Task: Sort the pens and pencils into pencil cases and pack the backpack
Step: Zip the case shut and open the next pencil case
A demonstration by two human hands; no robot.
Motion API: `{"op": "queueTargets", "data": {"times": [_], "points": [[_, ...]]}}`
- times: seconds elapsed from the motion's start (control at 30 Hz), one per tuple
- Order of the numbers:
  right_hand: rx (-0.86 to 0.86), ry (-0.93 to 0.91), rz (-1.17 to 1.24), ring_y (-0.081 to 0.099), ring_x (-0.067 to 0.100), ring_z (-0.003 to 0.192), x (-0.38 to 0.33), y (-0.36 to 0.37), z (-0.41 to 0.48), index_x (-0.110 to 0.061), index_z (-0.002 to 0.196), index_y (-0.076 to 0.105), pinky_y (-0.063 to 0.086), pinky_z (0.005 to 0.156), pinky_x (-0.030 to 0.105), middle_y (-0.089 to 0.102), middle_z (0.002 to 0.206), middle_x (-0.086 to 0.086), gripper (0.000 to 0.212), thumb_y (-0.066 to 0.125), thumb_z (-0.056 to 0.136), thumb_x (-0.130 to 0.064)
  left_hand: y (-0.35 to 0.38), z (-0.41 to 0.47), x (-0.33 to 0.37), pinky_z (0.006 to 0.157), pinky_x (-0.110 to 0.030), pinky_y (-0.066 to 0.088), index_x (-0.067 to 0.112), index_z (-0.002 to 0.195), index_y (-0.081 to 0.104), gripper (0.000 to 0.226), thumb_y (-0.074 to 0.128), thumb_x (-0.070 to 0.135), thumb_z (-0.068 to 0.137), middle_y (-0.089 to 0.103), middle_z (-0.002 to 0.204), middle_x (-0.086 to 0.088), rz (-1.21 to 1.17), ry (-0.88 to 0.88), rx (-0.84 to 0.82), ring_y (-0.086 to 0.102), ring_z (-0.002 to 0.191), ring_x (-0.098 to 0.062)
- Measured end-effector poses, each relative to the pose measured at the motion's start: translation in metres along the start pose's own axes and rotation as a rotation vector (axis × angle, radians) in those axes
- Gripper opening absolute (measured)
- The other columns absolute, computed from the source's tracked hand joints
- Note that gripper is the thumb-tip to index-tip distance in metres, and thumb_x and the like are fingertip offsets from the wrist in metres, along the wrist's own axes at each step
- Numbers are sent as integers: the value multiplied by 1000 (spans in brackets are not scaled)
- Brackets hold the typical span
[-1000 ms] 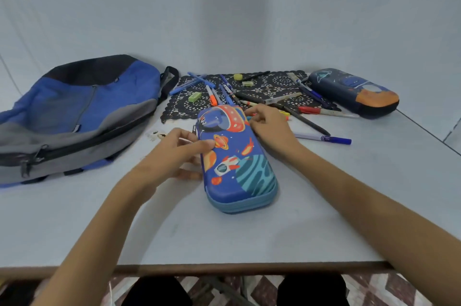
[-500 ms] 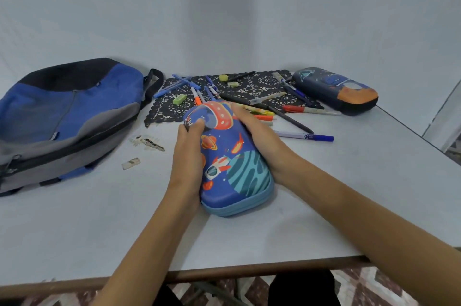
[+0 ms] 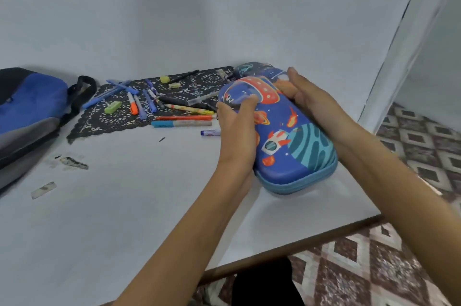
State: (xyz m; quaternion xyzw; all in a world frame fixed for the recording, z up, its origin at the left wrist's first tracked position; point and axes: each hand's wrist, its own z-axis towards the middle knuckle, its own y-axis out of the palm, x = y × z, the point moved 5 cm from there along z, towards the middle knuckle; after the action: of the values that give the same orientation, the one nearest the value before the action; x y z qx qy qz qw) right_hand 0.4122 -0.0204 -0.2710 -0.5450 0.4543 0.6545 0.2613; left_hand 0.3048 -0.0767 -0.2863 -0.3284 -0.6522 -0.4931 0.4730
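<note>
Two hands: left hand [image 3: 234,131] curled round the space-print pencil case [image 3: 294,141], right hand [image 3: 311,101] clasped its far end.
Case: closed, by the worktop [image 3: 124,206] right edge.
Loose pens [image 3: 184,118]: scattered across the black lace mat [image 3: 109,118].
Backpack [image 3: 30,106]: far left.

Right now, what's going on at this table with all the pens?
A person holds the closed space pencil case with both hands, the left hand on its left side and the right hand on its right. The pens and pencils lie loose on and beside the black lace mat. The blue backpack lies at the table's left.
</note>
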Motion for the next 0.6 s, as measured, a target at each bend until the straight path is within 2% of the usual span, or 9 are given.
{"op": "queueTargets", "data": {"times": [0.07,0.13,0.2,0.23,0.4,0.5,0.6], "points": [[53,10,-45,63,32,104,-8,-29,-9,2,125,56,49,97,42,60,127,20,66,43,93,-54,27,3,-10,88,-50,55,19,123,46,49,63,37,80,63,121,-15,-20,-10,-37,68,101,-29],[92,40,-68,68,26,94,-13,-57,-18,-8,118,63,55,84,36,69,114,13,60,35,96,-55,53,6,-23,94,-50,52,23,133,41,72,65,48,70,56,133,-11,20,-26,-70,62,113,-27],[139,84,-76,67,28,96,-15,-83,-28,-8,121,62,55,83,37,68,115,14,64,36,94,-59,74,8,-37,102,-48,46,34,142,32,98,61,61,53,41,148,-7,60,-43,-102,50,129,-26],[148,99,-75,65,30,101,-15,-93,-32,-6,126,59,54,87,38,65,121,16,67,36,93,-60,83,8,-43,104,-48,44,35,145,29,103,58,63,50,36,152,-6,72,-42,-119,46,132,-26],[161,157,-21,55,36,115,-7,-128,-45,-5,134,52,50,92,42,57,132,20,73,37,91,-62,112,3,-67,108,-50,41,23,148,22,103,55,60,57,29,154,-13,143,-90,-155,37,138,-31],[143,158,14,52,38,121,1,-139,-46,-7,134,54,48,96,43,56,134,20,69,37,93,-60,118,3,-77,111,-55,34,25,146,22,111,52,65,47,24,155,-17,169,-96,-167,26,142,-39],[128,142,17,63,32,109,3,-142,-46,-8,128,59,55,89,40,61,127,17,65,35,94,-58,116,4,-80,112,-54,32,31,148,20,115,51,66,42,24,156,-11,199,-85,-188,26,143,-35]]}}
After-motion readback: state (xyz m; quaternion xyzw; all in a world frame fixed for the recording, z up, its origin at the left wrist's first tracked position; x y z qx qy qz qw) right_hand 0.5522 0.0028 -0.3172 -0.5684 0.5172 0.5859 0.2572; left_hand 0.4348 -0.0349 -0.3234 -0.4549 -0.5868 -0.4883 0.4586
